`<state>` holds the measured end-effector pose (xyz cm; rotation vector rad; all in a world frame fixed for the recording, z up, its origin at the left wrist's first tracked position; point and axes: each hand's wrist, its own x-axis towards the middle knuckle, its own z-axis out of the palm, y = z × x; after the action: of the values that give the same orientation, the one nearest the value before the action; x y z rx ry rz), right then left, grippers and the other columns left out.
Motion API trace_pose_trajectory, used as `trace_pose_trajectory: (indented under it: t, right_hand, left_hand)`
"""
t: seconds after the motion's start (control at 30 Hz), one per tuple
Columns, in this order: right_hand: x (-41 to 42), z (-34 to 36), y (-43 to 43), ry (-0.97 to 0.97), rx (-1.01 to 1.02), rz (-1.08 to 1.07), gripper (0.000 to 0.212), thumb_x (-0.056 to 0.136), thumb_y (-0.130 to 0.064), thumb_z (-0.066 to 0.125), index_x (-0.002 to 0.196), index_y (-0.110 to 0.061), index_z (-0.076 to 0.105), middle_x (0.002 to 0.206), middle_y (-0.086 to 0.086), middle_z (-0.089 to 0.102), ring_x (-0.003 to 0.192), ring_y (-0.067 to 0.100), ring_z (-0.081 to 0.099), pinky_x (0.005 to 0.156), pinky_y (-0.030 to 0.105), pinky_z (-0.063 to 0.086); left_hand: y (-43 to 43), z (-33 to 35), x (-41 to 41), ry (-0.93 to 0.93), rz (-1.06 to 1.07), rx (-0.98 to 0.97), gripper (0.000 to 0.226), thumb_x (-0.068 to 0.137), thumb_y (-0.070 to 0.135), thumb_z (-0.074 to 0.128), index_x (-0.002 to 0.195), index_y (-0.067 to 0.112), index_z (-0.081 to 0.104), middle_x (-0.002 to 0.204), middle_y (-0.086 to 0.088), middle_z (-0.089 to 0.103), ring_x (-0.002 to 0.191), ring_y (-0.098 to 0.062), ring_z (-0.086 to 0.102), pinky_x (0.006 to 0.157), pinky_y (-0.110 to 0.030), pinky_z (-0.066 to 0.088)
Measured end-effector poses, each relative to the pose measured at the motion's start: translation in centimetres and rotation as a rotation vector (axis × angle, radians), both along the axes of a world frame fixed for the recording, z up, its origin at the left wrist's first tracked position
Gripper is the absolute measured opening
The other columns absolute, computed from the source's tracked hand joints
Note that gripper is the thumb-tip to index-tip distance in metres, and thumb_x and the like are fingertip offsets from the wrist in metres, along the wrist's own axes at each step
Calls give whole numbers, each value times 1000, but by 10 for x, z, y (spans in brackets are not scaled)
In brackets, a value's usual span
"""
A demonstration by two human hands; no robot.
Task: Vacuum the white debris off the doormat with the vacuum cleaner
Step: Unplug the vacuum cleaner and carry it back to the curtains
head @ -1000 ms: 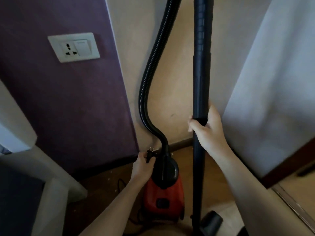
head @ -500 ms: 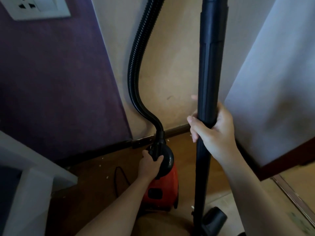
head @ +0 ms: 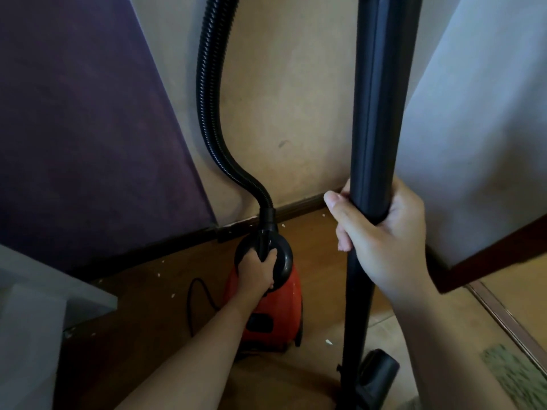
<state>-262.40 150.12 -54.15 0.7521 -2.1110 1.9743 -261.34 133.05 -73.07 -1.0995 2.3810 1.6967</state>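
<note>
Here, the vacuum (head: 278, 315) is seen standing on the wooden floor (head: 142, 321) close to the skirting (head: 299, 206), its red body capped by a black dome. The left hand (head: 256, 272) is curled tightly round the black grip on that dome, just under the joint where the hose (head: 210, 99) is fitted. The hose is bent upward along the beige wall (head: 281, 84) and is cut off by the top edge. The wand (head: 376, 113) is held upright by the right hand (head: 381, 232); its fingers (head: 340, 214) are wrapped fully round the tube, with the fingertips shown on the left side. At the wand's foot, the nozzle (head: 379, 374) is rested on the floor. A black cord (head: 192, 306) is looped on the floor left of the vacuum. White flecks (head: 328, 342) are scattered along the skirting and near the wand. A patterned mat (head: 515, 377) is partly seen at the lower right, apart from the nozzle; whether debris lies on it cannot be told.
</note>
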Motion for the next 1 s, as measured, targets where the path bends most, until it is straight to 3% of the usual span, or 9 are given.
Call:
trace_pose_trajectory:
  t: [0.13, 0.23, 0.37, 0.47, 0.57, 0.67, 0.73, 0.83, 1.0]
  right_hand:
    - [0, -4, -2, 5, 5, -29, 15, 92, -16, 69, 84, -23, 58, 58, -5, 54, 45, 18, 56, 49, 25, 46]
    - [0, -5, 0, -13, 21, -59, 16, 93, -11, 70, 81, -14, 61, 54, -2, 55, 44, 18, 56, 48, 24, 48]
    - [-2, -4, 2, -52, 36, -18, 19, 93, -10, 71, 76, -8, 63, 55, 5, 59, 50, 21, 60, 55, 29, 54]
    - [-1, -3, 1, -126, 66, 29, 26, 94, -17, 70, 70, -12, 62, 54, 4, 60, 49, 22, 60, 56, 33, 55]
    - [0, 3, 0, -228, 86, -45, 29, 94, -18, 71, 68, -12, 59, 49, 0, 54, 43, 19, 55, 50, 38, 53]
    - [3, 31, 2, -325, 75, -102, 27, 93, -12, 71, 70, -11, 58, 48, -3, 52, 42, 19, 53, 49, 44, 51]
    - [7, 66, 3, -353, 73, -113, 29, 94, -9, 71, 68, -9, 57, 48, -1, 52, 42, 22, 53, 49, 45, 50]
    - [14, 143, 3, -322, 101, -130, 29, 90, -17, 73, 69, -2, 60, 52, 5, 57, 48, 22, 59, 52, 39, 52]
    - [17, 303, 10, -304, 148, -168, 24, 89, -8, 76, 71, -11, 61, 59, 8, 60, 55, 24, 62, 57, 37, 56]
  left_hand:
    - [0, 3, 13, 8, -28, -5, 15, 97, 24, 56, 96, 9, 59, 73, -11, 60, 48, -21, 57, 43, -28, 46]
    - [1, 3, 30, 22, -41, -27, 16, 96, 24, 58, 88, 10, 61, 74, -9, 61, 59, -23, 62, 51, -33, 50]
    - [0, 13, 44, 43, -40, 25, 25, 97, 23, 56, 76, 10, 57, 64, -7, 53, 49, -20, 53, 50, -34, 47]
    - [0, 30, 47, 27, -41, 44, 24, 98, 24, 56, 81, 7, 58, 65, -10, 56, 43, -18, 52, 42, -27, 43]
    - [3, 64, 51, -32, -35, 22, 22, 98, 29, 57, 96, 9, 63, 78, -8, 63, 50, -14, 55, 38, -21, 41]
    - [9, 119, 64, -18, -24, 30, 25, 96, 33, 59, 101, 8, 62, 83, -9, 64, 54, -15, 57, 38, -17, 40]
    - [15, 170, 73, -5, -8, 26, 27, 95, 34, 60, 100, 8, 62, 87, -17, 68, 62, -27, 62, 40, -18, 40]
    - [26, 258, 83, -11, -25, 15, 27, 95, 36, 59, 108, 13, 64, 91, -16, 70, 77, -37, 68, 43, -20, 42]
    - [38, 430, 97, 7, -109, -80, 31, 96, 37, 57, 118, 16, 65, 99, 4, 67, 89, -13, 64, 67, -23, 52]
